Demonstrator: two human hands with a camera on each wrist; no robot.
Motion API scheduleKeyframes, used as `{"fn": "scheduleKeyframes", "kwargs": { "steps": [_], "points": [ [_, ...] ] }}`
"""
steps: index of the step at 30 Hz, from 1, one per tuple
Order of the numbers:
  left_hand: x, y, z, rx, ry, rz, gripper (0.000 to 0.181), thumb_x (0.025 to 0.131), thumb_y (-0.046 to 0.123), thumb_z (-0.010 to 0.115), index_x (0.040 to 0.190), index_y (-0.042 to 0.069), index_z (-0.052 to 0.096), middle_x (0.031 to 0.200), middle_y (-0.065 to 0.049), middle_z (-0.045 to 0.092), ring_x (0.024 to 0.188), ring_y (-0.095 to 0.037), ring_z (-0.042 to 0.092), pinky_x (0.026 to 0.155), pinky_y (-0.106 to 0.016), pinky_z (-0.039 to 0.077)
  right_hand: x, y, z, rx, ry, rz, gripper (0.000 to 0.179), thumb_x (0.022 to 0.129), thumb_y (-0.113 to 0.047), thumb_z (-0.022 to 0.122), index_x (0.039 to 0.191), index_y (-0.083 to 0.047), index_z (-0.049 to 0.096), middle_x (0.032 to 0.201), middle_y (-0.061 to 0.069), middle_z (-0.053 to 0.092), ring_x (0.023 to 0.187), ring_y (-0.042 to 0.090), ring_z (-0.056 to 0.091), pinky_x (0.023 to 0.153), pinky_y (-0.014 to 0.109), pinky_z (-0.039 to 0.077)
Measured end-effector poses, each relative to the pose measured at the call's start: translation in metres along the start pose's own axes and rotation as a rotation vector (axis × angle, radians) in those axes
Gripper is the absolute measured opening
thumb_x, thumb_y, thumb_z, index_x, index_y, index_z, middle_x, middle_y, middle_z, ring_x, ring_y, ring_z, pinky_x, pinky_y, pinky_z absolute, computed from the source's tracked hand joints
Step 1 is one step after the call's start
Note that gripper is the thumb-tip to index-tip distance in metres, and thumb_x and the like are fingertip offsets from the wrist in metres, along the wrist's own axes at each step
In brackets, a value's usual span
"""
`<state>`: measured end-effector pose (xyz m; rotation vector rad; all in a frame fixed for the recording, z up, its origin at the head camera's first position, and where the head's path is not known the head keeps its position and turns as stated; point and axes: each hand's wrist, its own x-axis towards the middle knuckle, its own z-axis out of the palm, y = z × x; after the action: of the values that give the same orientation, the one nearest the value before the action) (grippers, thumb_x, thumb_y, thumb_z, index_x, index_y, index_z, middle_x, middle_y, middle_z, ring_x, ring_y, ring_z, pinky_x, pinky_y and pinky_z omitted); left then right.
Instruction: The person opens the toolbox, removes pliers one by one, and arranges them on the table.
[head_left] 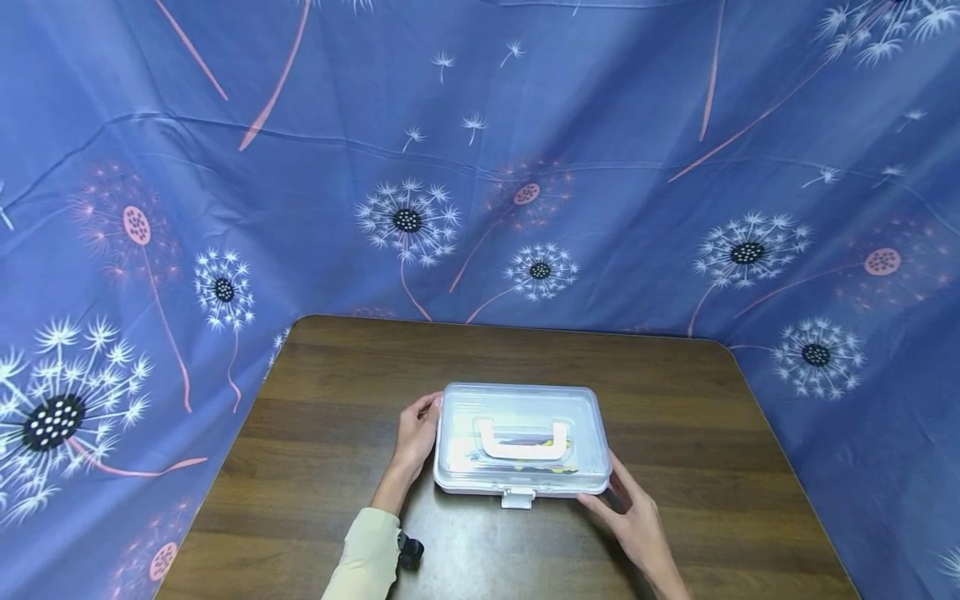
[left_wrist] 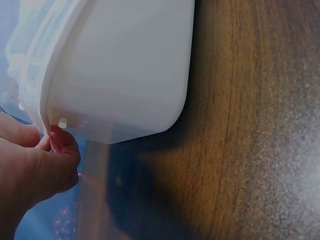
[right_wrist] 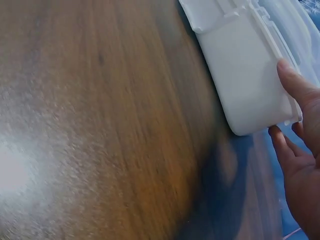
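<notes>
One lidded box (head_left: 522, 439) sits at lower centre of the head view; the left hand (head_left: 415, 435) pinches its left rim, the right hand (head_left: 630, 518) grips its lower-right corner. Even pressure should best steady it over the table (head_left: 330, 375).

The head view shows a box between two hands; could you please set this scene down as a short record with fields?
Box: box with a white base
Lid: clear lid, closed
Handle: white handle on top of the lid
Latch: white latch at the front; cannot tell if fastened
Contents: something yellow and dark, too unclear to name
Left hand: left hand pinches the rim at the box's left end
Right hand: right hand grips the right front corner, thumb on the front
Table: brown wooden table
Backdrop: blue dandelion-print cloth
</notes>
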<state>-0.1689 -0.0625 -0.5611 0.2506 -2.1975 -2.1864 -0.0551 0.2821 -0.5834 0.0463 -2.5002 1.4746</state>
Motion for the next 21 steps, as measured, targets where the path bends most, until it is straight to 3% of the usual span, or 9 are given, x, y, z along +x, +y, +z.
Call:
{"fn": "scheduleKeyframes", "kwargs": {
  "steps": [6, 9, 14, 17, 21],
  "points": [
    [0.001, -0.001, 0.0, -0.01, -0.011, 0.004, 0.033, 0.108, 0.012, 0.053, 0.131, -0.008, 0.064, 0.124, -0.024, 0.068, 0.104, -0.021, 0.065, 0.085, -0.023, 0.052, -0.006, -0.003, 0.0, -0.131, 0.056, -0.007, 0.083, 0.075, -0.014, 0.093, 0.147, -0.001, 0.054, 0.141, 0.021, 0.06, 0.123, 0.006, 0.054, 0.098, 0.005, 0.037],
    [0.0, -0.001, 0.0, -0.002, -0.016, 0.002, 0.034, 0.108, 0.014, 0.053, 0.131, -0.008, 0.064, 0.124, -0.023, 0.068, 0.104, -0.02, 0.065, 0.087, -0.024, 0.052, -0.008, -0.004, -0.002, -0.177, 0.078, -0.012, 0.082, 0.073, -0.015, 0.094, 0.144, -0.002, 0.057, 0.138, 0.019, 0.063, 0.123, 0.005, 0.052, 0.099, 0.003, 0.032],
    [0.0, -0.001, 0.0, -0.035, -0.044, -0.03, 0.04, 0.111, 0.02, 0.046, 0.134, -0.009, 0.061, 0.124, -0.022, 0.068, 0.101, -0.014, 0.063, 0.085, -0.024, 0.051, -0.001, -0.011, -0.009, -0.122, 0.114, -0.064, 0.074, 0.07, -0.007, 0.094, 0.137, 0.001, 0.063, 0.132, 0.017, 0.067, 0.116, -0.007, 0.054, 0.099, 0.004, 0.034],
    [0.0, -0.001, -0.001, -0.05, -0.048, -0.049, 0.039, 0.112, 0.017, 0.042, 0.135, -0.009, 0.06, 0.126, -0.021, 0.067, 0.101, -0.013, 0.061, 0.085, -0.023, 0.05, 0.009, -0.016, -0.013, -0.083, 0.126, -0.128, 0.068, 0.071, -0.003, 0.093, 0.134, 0.0, 0.066, 0.131, 0.016, 0.067, 0.113, -0.006, 0.056, 0.099, 0.006, 0.037],
    [0.0, -0.001, 0.0, -0.01, -0.039, -0.031, 0.033, 0.108, 0.009, 0.049, 0.133, -0.009, 0.062, 0.125, -0.022, 0.067, 0.106, -0.02, 0.063, 0.085, -0.022, 0.051, 0.023, -0.019, -0.019, -0.091, 0.141, -0.216, 0.066, 0.07, 0.0, 0.093, 0.132, -0.002, 0.067, 0.131, 0.018, 0.067, 0.117, -0.005, 0.056, 0.101, 0.009, 0.036]
  ]
}}
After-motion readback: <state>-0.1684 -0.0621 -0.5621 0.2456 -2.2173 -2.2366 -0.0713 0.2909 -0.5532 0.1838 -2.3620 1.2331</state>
